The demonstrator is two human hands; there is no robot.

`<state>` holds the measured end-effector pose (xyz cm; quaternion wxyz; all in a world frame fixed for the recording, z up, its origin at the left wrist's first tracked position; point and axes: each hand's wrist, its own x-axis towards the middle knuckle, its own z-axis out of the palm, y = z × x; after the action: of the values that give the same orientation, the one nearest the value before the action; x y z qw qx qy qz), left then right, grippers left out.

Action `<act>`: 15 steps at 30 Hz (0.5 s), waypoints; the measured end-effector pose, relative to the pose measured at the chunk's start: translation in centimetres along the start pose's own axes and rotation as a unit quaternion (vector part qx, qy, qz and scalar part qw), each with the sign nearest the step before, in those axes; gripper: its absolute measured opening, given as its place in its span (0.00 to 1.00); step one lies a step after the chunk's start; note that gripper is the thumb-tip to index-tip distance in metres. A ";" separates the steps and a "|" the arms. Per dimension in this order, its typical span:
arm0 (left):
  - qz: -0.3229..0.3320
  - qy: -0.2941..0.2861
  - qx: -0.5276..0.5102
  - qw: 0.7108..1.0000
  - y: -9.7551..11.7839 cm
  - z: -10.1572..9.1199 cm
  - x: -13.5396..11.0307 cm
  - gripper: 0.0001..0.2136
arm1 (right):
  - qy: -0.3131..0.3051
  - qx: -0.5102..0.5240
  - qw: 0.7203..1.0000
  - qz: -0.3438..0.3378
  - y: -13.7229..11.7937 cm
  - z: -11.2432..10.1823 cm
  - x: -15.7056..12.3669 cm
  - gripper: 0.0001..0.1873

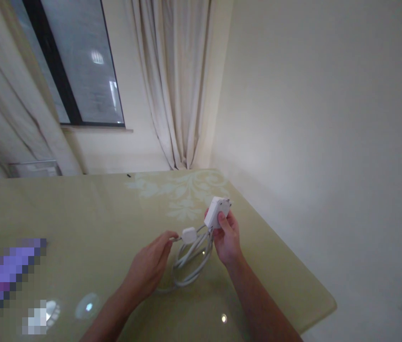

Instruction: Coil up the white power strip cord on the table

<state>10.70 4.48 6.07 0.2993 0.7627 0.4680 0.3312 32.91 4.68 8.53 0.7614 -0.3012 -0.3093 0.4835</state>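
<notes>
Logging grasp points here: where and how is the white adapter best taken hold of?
The white adapter is probably best pinched across its broad faces from the lower right, thumb in front, fingers behind, as the right hand holds it. It is boxy and tilted, with small projections at its upper right and cable loops below, so the lower right looks clearest.

Beige curtains (174, 71) flank a dark-framed window (83, 71) behind a glossy table (104, 213) beside a pale wall (322, 133).
</notes>
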 end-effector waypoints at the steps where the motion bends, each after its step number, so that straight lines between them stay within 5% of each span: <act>1: 0.021 -0.028 0.029 0.999 0.4 -0.1 -0.2 0.17 | -0.001 0.005 1.000 -0.001 0.1 0.1 0.0 0.24; 7: 0.176 -0.158 0.072 0.969 1.6 -0.6 -1.5 0.19 | 0.020 0.026 0.999 -0.016 0.5 0.9 -0.2 0.21; 11: 0.206 -0.128 0.154 0.958 1.1 0.6 -2.0 0.29 | 0.042 0.019 0.998 -0.036 0.9 1.2 -0.4 0.18; 15: 0.229 -0.112 0.158 0.954 -0.1 1.7 -2.3 0.17 | 0.040 -0.047 0.998 -0.027 1.1 0.5 0.3 0.19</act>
<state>11.24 2.20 4.44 0.1417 0.9191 0.2909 0.2246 32.04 5.37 8.08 0.7710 -0.3473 -0.3088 0.4354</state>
